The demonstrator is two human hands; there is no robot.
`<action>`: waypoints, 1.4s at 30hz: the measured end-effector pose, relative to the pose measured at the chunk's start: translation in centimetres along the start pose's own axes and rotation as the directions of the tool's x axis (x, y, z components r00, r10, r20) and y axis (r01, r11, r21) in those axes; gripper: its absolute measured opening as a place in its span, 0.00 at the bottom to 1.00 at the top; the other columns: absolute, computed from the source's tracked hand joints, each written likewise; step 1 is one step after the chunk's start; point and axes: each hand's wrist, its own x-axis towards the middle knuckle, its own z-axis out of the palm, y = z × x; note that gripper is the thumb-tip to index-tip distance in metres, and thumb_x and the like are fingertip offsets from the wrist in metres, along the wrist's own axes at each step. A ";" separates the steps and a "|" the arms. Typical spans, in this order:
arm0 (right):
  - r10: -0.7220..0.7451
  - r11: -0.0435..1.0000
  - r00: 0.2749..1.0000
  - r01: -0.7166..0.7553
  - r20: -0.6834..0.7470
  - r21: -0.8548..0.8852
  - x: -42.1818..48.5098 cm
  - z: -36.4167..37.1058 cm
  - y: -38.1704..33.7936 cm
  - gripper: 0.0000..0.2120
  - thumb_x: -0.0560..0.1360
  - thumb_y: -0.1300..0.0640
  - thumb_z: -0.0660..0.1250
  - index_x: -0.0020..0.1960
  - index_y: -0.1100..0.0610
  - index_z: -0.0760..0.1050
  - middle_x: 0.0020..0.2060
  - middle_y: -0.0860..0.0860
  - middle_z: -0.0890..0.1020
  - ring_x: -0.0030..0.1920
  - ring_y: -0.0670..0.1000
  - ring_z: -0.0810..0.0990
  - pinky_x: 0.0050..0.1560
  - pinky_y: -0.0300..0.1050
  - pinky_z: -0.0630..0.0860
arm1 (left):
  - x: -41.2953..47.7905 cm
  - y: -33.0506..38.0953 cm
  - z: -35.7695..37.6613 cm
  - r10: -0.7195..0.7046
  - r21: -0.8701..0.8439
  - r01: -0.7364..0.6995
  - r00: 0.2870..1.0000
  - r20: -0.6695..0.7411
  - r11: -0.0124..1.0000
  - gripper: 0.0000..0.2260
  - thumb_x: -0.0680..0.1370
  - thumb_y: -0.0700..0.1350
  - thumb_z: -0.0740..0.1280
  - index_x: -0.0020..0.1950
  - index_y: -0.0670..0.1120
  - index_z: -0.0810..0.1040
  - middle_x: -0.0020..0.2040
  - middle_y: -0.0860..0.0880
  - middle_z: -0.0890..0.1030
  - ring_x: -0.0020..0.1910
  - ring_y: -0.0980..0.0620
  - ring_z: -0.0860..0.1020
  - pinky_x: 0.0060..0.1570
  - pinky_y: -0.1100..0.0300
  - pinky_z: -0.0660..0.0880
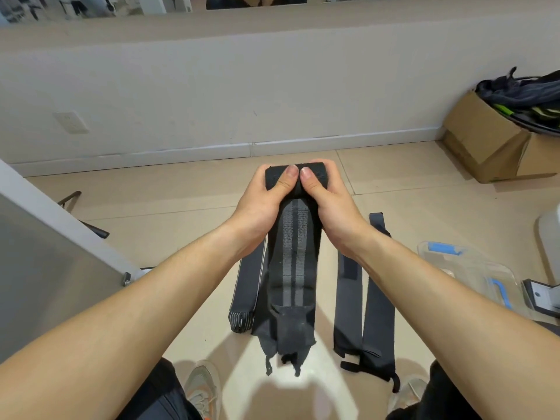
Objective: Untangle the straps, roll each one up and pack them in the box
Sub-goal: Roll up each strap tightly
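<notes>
I see a tiled floor, one cardboard box at two o'clock and one clear plastic box at four. Three dark straps lie flat at centre, long axes twelve-to-six. A fourth, the grey-striped strap, hangs likewise, its rolled end at twelve, with the fingers of the left hand and right hand curled round it.

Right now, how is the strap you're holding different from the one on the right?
The held strap has grey stripes; the right strap looks plain dark. The held strap is partly rolled, gripped by the left hand and right hand; the right strap lies flat on the floor. Both are long and dark.
</notes>
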 end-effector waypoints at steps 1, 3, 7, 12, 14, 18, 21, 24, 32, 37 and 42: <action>0.029 1.000 1.000 -0.029 -0.011 0.002 0.1 0.0 0.0 0.20 0.75 0.43 0.68 0.63 0.52 0.72 0.58 0.60 0.83 0.58 0.56 0.83 0.64 0.60 0.78 | 0.0 0.0 0.0 0.023 0.008 -0.023 1.000 0.005 1.000 0.11 0.82 0.51 0.68 0.58 0.46 0.74 0.50 0.47 0.84 0.51 0.49 0.83 0.61 0.47 0.79; 0.098 0.995 0.995 -0.099 -0.037 -0.013 0.4 -0.2 -0.1 0.28 0.71 0.37 0.69 0.64 0.52 0.72 0.56 0.56 0.84 0.58 0.55 0.84 0.65 0.62 0.77 | -0.1 -0.1 -0.1 0.063 0.029 -0.064 0.998 0.031 0.998 0.07 0.82 0.46 0.68 0.57 0.49 0.73 0.48 0.47 0.83 0.49 0.50 0.82 0.55 0.51 0.80; 0.067 0.997 0.997 -0.068 -0.028 -0.037 0.2 -0.2 -0.1 0.27 0.77 0.36 0.67 0.62 0.58 0.77 0.54 0.56 0.86 0.56 0.56 0.86 0.63 0.60 0.79 | -0.2 -0.2 0.0 0.022 0.016 -0.023 0.998 0.055 1.000 0.13 0.80 0.50 0.71 0.59 0.49 0.73 0.50 0.46 0.83 0.51 0.49 0.82 0.57 0.49 0.79; 0.028 0.999 0.999 -0.029 -0.029 -0.033 -0.2 0.2 0.5 0.14 0.83 0.48 0.66 0.60 0.58 0.75 0.53 0.57 0.86 0.56 0.55 0.85 0.63 0.59 0.79 | 0.1 0.2 -0.3 -0.146 -0.003 0.146 0.989 0.019 0.989 0.29 0.76 0.65 0.67 0.64 0.42 0.76 0.56 0.43 0.86 0.56 0.44 0.85 0.63 0.42 0.78; 0.035 0.999 0.999 -0.035 -0.030 0.005 -0.2 0.3 0.3 0.12 0.82 0.50 0.68 0.59 0.58 0.75 0.53 0.57 0.85 0.56 0.56 0.85 0.63 0.57 0.80 | 0.3 0.1 -0.3 -0.089 0.002 0.089 0.996 -0.004 0.996 0.20 0.80 0.59 0.68 0.60 0.42 0.77 0.51 0.45 0.86 0.53 0.46 0.85 0.61 0.45 0.79; 0.116 0.993 0.990 -0.117 -0.082 -0.017 0.3 0.1 -0.4 0.26 0.70 0.35 0.70 0.57 0.54 0.77 0.51 0.52 0.86 0.54 0.53 0.86 0.62 0.58 0.79 | 0.1 0.0 -0.1 -0.007 0.014 0.007 1.000 0.001 1.000 0.12 0.80 0.52 0.71 0.56 0.45 0.76 0.47 0.47 0.84 0.48 0.49 0.83 0.55 0.49 0.79; 0.117 0.982 0.992 -0.123 -0.045 -0.141 0.5 -0.3 -0.6 0.34 0.68 0.26 0.65 0.59 0.53 0.80 0.51 0.51 0.87 0.54 0.52 0.86 0.62 0.58 0.79 | -0.1 -0.1 0.0 0.028 0.064 -0.028 1.000 -0.005 0.998 0.12 0.79 0.48 0.72 0.58 0.45 0.74 0.47 0.47 0.82 0.47 0.51 0.82 0.54 0.50 0.79; 0.082 0.992 0.997 -0.082 -0.007 -0.098 0.5 -0.4 -0.6 0.32 0.74 0.33 0.67 0.60 0.60 0.80 0.51 0.58 0.87 0.53 0.57 0.87 0.61 0.61 0.80 | -0.2 0.0 0.0 -0.020 0.040 0.020 1.000 -0.006 0.999 0.16 0.78 0.53 0.73 0.59 0.45 0.75 0.49 0.46 0.84 0.49 0.50 0.83 0.55 0.49 0.79; 0.069 0.997 0.997 -0.069 -0.044 0.017 0.4 -0.1 -0.5 0.24 0.80 0.42 0.68 0.64 0.61 0.74 0.57 0.59 0.85 0.58 0.57 0.85 0.63 0.60 0.79 | 0.3 0.1 -0.2 -0.089 0.016 0.088 0.995 0.033 0.996 0.17 0.82 0.50 0.68 0.64 0.38 0.78 0.56 0.41 0.85 0.55 0.43 0.85 0.56 0.50 0.81; 0.080 0.994 0.993 -0.085 -0.083 -0.064 0.3 0.0 0.3 0.23 0.78 0.37 0.66 0.62 0.54 0.72 0.57 0.52 0.85 0.58 0.49 0.84 0.65 0.57 0.78 | 0.2 -0.1 -0.1 -0.081 -0.042 0.080 0.997 -0.011 0.996 0.18 0.82 0.46 0.68 0.67 0.36 0.75 0.59 0.38 0.84 0.57 0.42 0.84 0.58 0.49 0.81; 0.149 0.985 0.985 -0.155 -0.085 -0.072 0.4 0.0 0.0 0.33 0.68 0.23 0.63 0.60 0.46 0.76 0.56 0.46 0.85 0.58 0.47 0.84 0.66 0.54 0.77 | -0.1 -0.3 0.0 -0.039 0.000 0.039 0.999 -0.031 0.999 0.16 0.81 0.41 0.70 0.66 0.38 0.72 0.53 0.44 0.85 0.51 0.50 0.85 0.52 0.55 0.81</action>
